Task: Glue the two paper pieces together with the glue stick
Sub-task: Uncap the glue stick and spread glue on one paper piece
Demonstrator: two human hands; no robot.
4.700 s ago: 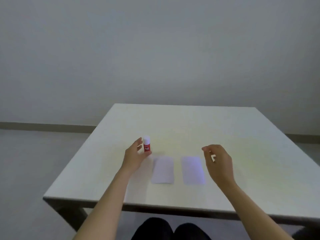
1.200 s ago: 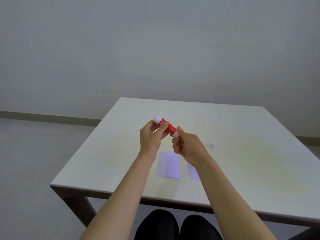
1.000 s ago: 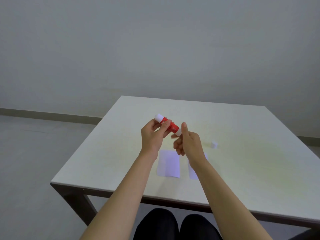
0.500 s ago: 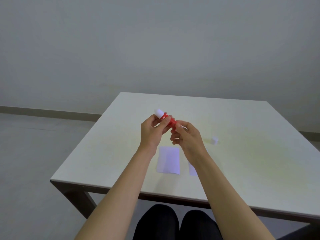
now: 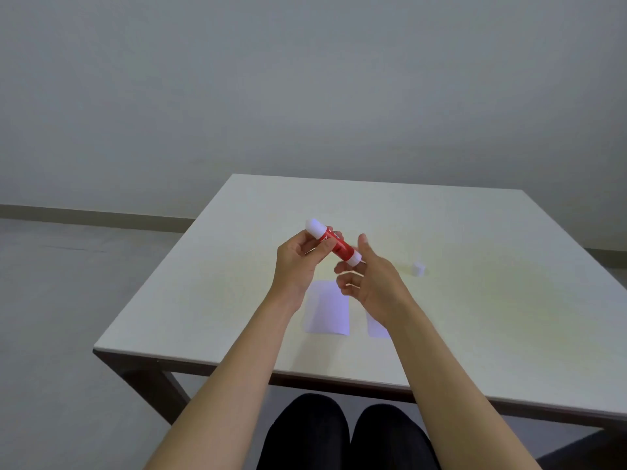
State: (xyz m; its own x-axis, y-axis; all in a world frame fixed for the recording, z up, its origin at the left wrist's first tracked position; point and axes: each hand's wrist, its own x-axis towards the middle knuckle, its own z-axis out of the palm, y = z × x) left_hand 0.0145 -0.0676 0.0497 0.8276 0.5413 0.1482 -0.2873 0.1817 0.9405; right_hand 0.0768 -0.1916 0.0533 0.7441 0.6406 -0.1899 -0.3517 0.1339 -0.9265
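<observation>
My left hand (image 5: pixel 296 262) holds a red glue stick (image 5: pixel 334 244) slantwise above the table, one white end up and to the left, the other down and to the right. My right hand (image 5: pixel 371 283) is right beside the lower white end, with thumb raised and fingers spread, not gripping it. The stick's small white cap (image 5: pixel 419 268) stands on the table to the right. Two pale paper pieces lie flat below my hands. The left paper (image 5: pixel 327 312) is in full view. The right paper (image 5: pixel 376 329) is mostly hidden under my right forearm.
The white table (image 5: pixel 492 317) has its front edge close to my dark-clad knees (image 5: pixel 339 435). A bare grey wall and floor lie beyond and to the left.
My right fingers, which pinched the stick's lower end half a second ago, have spread apart. My left hand keeps the stick in about the same place.
</observation>
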